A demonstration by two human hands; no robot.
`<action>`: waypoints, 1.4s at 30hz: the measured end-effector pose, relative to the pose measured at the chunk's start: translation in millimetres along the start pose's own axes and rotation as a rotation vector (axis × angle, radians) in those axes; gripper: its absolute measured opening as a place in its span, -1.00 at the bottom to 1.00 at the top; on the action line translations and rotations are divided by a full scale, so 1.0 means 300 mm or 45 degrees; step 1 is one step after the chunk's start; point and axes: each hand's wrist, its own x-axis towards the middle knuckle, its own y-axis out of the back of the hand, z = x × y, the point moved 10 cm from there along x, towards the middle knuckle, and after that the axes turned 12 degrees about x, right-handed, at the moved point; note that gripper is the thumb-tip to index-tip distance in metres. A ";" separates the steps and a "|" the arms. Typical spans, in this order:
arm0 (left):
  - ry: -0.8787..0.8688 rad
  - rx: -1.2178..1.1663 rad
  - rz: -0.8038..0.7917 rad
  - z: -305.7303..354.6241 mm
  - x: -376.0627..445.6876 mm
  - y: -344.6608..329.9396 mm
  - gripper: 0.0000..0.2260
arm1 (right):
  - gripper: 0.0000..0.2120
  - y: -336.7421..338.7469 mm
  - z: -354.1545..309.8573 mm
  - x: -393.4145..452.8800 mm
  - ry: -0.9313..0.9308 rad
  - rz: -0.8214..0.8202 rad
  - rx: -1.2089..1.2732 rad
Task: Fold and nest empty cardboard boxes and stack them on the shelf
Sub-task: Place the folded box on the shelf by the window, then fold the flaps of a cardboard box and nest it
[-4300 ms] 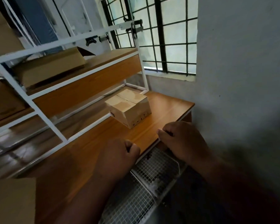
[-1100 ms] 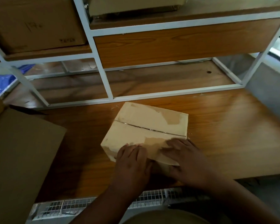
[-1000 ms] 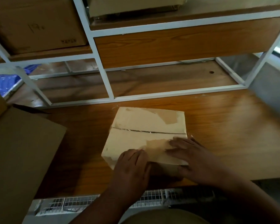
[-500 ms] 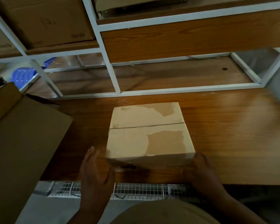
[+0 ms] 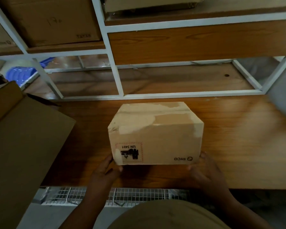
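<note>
The small cardboard box [image 5: 155,133] sits on the wooden desk [image 5: 238,138], near its front edge and about in the middle, tipped so that the printed side with the upside-down label faces up at me and the taped seam lies toward the far side. Its long axis runs left to right, square to the way I face. It lies directly ahead of my fingers, between my two hands, so neither hand is the nearer; each has its own end.

My left hand [image 5: 106,171] holds the near left lower corner, thumb on the front face and fingers curled under or round the end. My right hand [image 5: 205,169] holds the near right lower corner the same way, fingertips pressed on the edge. How far my fingers reach beneath I cannot tell; the box hides them.

I judge the box is still sealed in shape, so the flaps need opening before it can be flattened or nested.

To the left a larger brown carton [image 5: 23,146] leans close by, apart from the small box. Beyond the desk stands the white-framed shelf [image 5: 119,80], with other boxes [image 5: 53,22] on its upper level.
</note>
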 end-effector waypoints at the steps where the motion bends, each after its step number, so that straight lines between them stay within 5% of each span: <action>1: -0.042 -0.043 -0.008 0.033 -0.007 0.006 -0.45 | -0.65 0.014 -0.055 -0.004 0.040 0.026 0.053; 3: -0.150 -0.124 0.036 0.098 -0.017 0.031 -0.55 | -0.63 0.033 -0.141 -0.009 0.097 0.056 0.163; 11: -0.303 -0.079 0.068 0.191 0.034 0.045 -0.41 | -0.41 0.014 -0.166 0.027 0.091 0.071 0.338; 16: -0.130 0.054 -0.057 0.042 0.098 -0.052 -0.51 | -0.36 -0.056 0.044 0.069 -0.120 -0.062 0.243; 19: -0.051 0.131 -0.058 -0.029 0.153 -0.073 -0.38 | -0.43 -0.090 0.096 0.099 -0.154 -0.176 0.092; 24: -0.094 0.125 -0.086 0.010 0.258 -0.082 -0.28 | -0.21 -0.081 0.143 0.187 -0.290 -0.061 0.319; 31: -0.026 0.096 -0.169 0.003 0.364 -0.142 -0.38 | -0.63 -0.116 0.090 0.242 -0.385 -0.056 0.268; 42: -0.304 0.054 -0.059 0.165 0.240 -0.072 -0.26 | -0.50 0.000 -0.096 0.179 -0.086 0.058 0.359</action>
